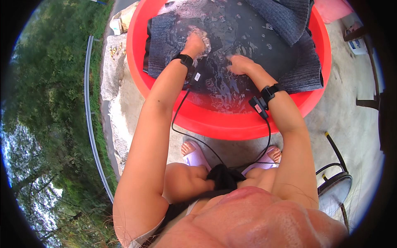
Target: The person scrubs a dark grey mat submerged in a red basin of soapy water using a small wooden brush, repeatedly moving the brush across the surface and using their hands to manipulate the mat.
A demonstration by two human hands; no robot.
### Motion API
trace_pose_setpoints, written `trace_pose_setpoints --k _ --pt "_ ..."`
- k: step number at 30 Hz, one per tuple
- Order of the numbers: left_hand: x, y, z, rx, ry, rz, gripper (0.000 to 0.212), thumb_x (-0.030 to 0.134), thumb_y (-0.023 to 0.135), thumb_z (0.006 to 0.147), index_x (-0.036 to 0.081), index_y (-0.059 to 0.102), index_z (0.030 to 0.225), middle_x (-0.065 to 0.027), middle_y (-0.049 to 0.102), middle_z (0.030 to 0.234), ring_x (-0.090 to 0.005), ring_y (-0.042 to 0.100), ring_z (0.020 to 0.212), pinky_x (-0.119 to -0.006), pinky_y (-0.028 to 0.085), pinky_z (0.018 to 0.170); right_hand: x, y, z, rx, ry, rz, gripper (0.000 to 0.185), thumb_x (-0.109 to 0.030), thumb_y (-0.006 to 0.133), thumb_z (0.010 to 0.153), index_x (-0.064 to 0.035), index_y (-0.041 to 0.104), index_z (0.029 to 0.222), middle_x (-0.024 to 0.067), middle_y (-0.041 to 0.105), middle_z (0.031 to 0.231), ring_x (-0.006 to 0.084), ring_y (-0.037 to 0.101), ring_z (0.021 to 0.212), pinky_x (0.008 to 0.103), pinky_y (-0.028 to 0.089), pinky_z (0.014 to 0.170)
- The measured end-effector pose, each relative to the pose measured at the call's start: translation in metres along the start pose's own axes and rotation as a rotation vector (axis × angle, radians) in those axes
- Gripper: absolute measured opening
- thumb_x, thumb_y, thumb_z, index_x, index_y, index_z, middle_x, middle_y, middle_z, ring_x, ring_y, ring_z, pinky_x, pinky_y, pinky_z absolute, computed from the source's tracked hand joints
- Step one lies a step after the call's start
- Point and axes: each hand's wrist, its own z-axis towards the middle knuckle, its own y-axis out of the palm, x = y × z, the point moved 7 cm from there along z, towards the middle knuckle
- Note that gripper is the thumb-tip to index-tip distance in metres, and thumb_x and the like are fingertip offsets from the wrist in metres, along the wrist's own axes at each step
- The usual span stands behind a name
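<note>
A large red plastic tub (229, 125) holds dark water with bubbles and some suds. Grey ribbed mats (161, 43), apparently carpet with black backing, lie partly under the water. One mat flap (282, 18) is folded up above the surface at the upper right, and another mat corner (304, 68) rests against the right wall. My left hand (195, 43) is in the water beside the left mat end, its fingers hidden by the splash. My right hand (241, 64) hangs at the surface near the middle, fingertips under water. What either hand grips is not visible.
Cables run from black wrist bands (186, 60) down past the tub's near rim. A stool (335, 189) stands at the lower right, and a white container (356, 45) at the upper right. Rough stones (113, 65) border the left, with a guardrail (88, 93) beyond.
</note>
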Motion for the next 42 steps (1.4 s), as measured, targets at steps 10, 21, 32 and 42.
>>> trace_pose_setpoints --k 10,21,32,42 --pt "-0.009 -0.012 -0.028 -0.109 0.119 0.12 0.071 0.041 0.075 0.081 -0.006 0.052 0.129 -0.028 0.064 0.122 -0.0399 0.061 0.119 -0.043 0.05 0.098 0.007 -0.002 0.004 0.082 -0.023 0.043 0.052 -0.038 0.056 0.093 -0.0123 0.056 0.137 0.0185 0.059 0.135 0.0369 0.055 0.126 0.0468 0.047 0.103" --pt "-0.026 -0.021 0.01 -0.079 -0.064 0.093 0.057 0.039 0.067 0.084 0.0 0.06 0.125 -0.0229 0.065 0.125 -0.0379 0.062 0.118 -0.043 0.051 0.098 0.002 0.004 0.009 -0.003 0.056 0.033 0.039 -0.021 0.059 0.085 0.0007 0.069 0.115 0.0219 0.065 0.125 0.0383 0.062 0.118 0.0453 0.051 0.097" --pt "0.056 0.033 -0.076 -0.254 0.325 -0.153 0.048 0.042 0.077 0.078 0.001 0.07 0.103 -0.0205 0.072 0.094 -0.0312 0.07 0.089 -0.04 0.053 0.08 0.004 -0.001 0.011 0.027 -0.041 0.072 0.043 -0.024 0.058 0.087 0.0004 0.066 0.121 0.0252 0.064 0.125 0.0397 0.064 0.113 0.0459 0.05 0.096" --pt "-0.005 -0.012 -0.13 -0.207 -0.033 -1.077 0.036 0.033 0.07 0.092 0.001 0.065 0.107 -0.0092 0.071 0.096 -0.0197 0.071 0.085 -0.038 0.06 0.078 -0.061 -0.026 -0.017 -0.036 -0.043 0.801 0.087 -0.045 0.065 0.092 -0.014 0.018 0.159 0.0181 0.06 0.125 0.0238 0.065 0.094 0.0347 0.058 0.068"
